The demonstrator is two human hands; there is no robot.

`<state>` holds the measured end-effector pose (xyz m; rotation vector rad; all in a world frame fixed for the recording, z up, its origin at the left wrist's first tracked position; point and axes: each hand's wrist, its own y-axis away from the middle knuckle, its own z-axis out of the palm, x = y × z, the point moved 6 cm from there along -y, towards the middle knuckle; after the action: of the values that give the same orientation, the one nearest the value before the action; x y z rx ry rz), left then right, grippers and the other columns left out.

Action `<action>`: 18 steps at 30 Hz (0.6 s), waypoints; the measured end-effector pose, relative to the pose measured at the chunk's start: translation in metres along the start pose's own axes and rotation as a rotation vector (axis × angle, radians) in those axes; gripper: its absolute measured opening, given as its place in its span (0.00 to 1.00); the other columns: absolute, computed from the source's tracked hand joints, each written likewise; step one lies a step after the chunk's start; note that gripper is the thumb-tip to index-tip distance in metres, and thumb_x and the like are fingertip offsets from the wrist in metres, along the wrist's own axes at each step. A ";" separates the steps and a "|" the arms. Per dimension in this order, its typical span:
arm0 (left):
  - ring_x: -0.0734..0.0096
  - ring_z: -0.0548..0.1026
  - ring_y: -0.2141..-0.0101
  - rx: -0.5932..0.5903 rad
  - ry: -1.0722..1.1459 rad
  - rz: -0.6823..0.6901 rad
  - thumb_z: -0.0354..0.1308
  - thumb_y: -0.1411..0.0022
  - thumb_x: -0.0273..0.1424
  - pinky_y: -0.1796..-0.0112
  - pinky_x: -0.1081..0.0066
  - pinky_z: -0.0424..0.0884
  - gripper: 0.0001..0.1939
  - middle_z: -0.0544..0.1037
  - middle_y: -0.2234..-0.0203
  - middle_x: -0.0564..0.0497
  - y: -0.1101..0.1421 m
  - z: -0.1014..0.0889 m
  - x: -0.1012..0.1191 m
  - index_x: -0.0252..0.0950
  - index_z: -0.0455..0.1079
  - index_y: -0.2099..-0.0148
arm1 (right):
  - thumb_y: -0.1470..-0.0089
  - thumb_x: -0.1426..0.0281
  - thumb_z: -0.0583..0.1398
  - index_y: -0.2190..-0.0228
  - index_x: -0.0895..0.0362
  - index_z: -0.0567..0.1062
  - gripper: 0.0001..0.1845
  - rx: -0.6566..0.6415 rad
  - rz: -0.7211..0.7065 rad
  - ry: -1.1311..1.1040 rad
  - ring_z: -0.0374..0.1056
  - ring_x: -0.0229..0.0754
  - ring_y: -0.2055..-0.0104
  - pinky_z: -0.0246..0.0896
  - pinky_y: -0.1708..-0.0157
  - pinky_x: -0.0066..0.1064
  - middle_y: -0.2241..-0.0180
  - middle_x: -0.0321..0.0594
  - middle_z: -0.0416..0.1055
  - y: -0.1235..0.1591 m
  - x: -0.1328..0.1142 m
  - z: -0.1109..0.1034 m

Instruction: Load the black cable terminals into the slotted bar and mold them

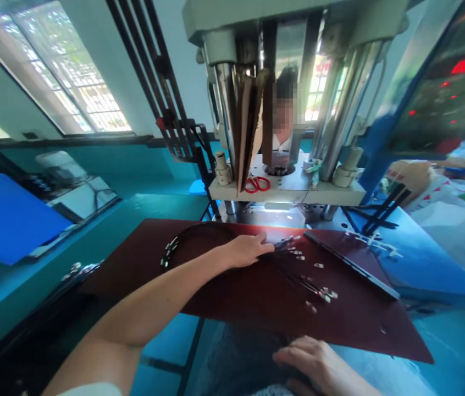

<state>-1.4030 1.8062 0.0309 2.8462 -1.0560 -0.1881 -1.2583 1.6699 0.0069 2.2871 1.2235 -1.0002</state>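
Black cables [282,245] on the dark red tabletop [232,297] are gripped in the left hand's [245,251] fingers, the right hand's [319,363] loosely open, empty; dragging them could snag the neighbouring leads [317,289].

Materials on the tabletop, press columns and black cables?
Tabletop: probably laminate or painted board; smooth red-brown, soft sheen.
Press columns: metal, likely polished or chromed steel, from mirror-like streaks.
Black cables: look plastic-jacketed, dark and thin; shiny end pieces could be metal or clear plastic, too blurred to tell.
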 end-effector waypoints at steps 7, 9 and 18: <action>0.65 0.72 0.62 0.219 0.056 -0.134 0.45 0.37 0.31 0.66 0.69 0.68 0.13 0.71 0.62 0.49 -0.004 -0.013 0.008 0.37 0.60 0.51 | 0.49 0.62 0.60 0.46 0.47 0.61 0.28 0.240 0.059 -0.882 0.63 0.45 0.50 0.57 0.49 0.41 0.51 0.43 0.66 -0.024 0.041 0.009; 0.65 0.72 0.64 0.241 0.024 -0.151 0.44 0.37 0.29 0.66 0.68 0.68 0.11 0.72 0.65 0.49 0.005 -0.015 0.016 0.36 0.60 0.52 | 0.51 0.58 0.61 0.46 0.44 0.59 0.32 0.429 -0.032 -1.198 0.59 0.47 0.46 0.52 0.46 0.45 0.47 0.42 0.63 -0.038 0.049 -0.003; 0.59 0.71 0.63 0.033 0.275 -0.091 0.52 0.41 0.34 0.63 0.62 0.68 0.12 0.73 0.64 0.45 0.053 0.037 0.055 0.33 0.64 0.56 | 0.46 0.63 0.57 0.59 0.52 0.74 0.14 0.710 0.159 -1.300 0.64 0.48 0.51 0.45 0.44 0.48 0.59 0.43 0.73 -0.052 0.070 -0.039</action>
<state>-1.4015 1.7287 -0.0029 2.8423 -0.8825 0.2107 -1.2588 1.7618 -0.0167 1.3626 0.1111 -2.4843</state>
